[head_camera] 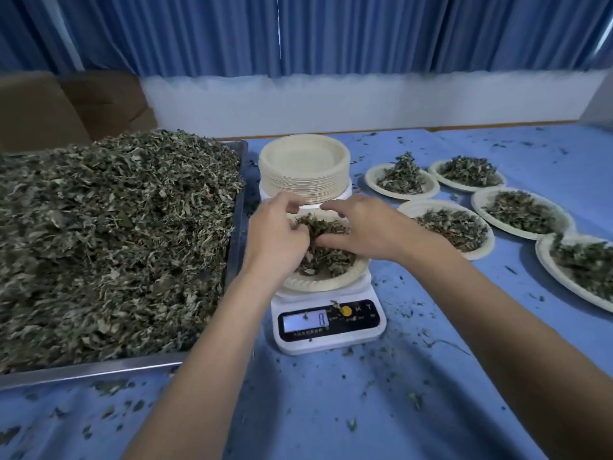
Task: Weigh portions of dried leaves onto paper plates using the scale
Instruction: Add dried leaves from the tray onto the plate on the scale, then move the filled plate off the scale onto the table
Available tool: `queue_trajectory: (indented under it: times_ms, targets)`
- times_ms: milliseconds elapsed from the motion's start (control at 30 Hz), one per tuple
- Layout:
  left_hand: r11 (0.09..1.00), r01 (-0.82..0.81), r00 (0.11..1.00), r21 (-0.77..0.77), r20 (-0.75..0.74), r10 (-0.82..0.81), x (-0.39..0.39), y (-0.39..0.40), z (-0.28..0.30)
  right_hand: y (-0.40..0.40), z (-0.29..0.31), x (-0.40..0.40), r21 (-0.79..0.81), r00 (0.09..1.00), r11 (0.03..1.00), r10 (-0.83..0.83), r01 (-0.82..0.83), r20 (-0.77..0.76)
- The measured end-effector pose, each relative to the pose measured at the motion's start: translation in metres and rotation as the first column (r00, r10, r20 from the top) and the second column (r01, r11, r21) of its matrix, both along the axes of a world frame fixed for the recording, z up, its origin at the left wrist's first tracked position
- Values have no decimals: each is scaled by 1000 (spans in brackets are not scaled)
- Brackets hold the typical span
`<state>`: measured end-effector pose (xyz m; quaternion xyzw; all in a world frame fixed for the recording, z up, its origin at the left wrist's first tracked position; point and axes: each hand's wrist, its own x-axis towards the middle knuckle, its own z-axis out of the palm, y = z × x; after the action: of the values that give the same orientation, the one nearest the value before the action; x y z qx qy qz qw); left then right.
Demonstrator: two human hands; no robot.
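Dried leaves are v. light, brittle, crumbly, so best taken in loose pinches from the heap's top; squeezing would shatter them. The thin paper plate w/ the portion sits on the scale, mid counter, right of the heaped tray. Plate stack behind; five filled plates at right. Display digit blurry, maybe 8. Both arms reach in from near side over the plate. Left hand: grip curled, pinching leaves. Right hand: grip spread, fingers straight, resting on heap.
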<state>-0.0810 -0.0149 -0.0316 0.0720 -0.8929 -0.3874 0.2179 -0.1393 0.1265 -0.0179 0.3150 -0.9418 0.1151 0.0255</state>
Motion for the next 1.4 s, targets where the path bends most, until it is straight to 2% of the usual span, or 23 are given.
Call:
queue_trajectory:
  times_ms: [300, 467, 567, 633, 700, 767, 867, 967, 1100, 1400]
  targets:
    - [998, 61, 991, -29, 125, -57, -5, -8, -5, -19, -10, -5, 2, 999, 999, 40, -40, -11]
    - [999, 37, 996, -6, 83, -36, -5, -6, -4, -15, -3, -4, -91, 996, 995, 23, -31, -84]
    - [1000, 14, 998, -18, 63, -12, -5, -8, -5, -5, 0, -3, -140, 998, 990, 7, -15, -59]
    - [998, -58, 995, -26, 78, 60, -6, -11, -9, 3, -6, -4, -222, 999, 975, -36, 26, -39]
    - [991, -135, 978, -11, 158, 135, -5, -10, -15, 9, -19, -3, -321, 992, 940, -98, 117, 75]
    - [977, -188, 963, 95, 212, 165, -3, -4, -22, 8, -33, 2, -408, 957, 885, -122, 225, 264]
    - [917, -239, 968, 319, 149, 201, 1, 3, -27, 1, -46, 8, -525, 906, 783, -110, 332, 409]
    - [877, -237, 971, 417, 73, 227, 3, 6, -23, -3, -46, 11, -618, 919, 701, -143, 356, 368]
    - [892, -179, 983, 416, 37, 180, 0, 23, -5, 11, -35, 11, -651, 937, 674, -228, 349, 266]
    - [934, -40, 997, 354, 78, 13, 3, 106, -1, 100, -30, 28, -674, 881, 588, -421, 448, 218]
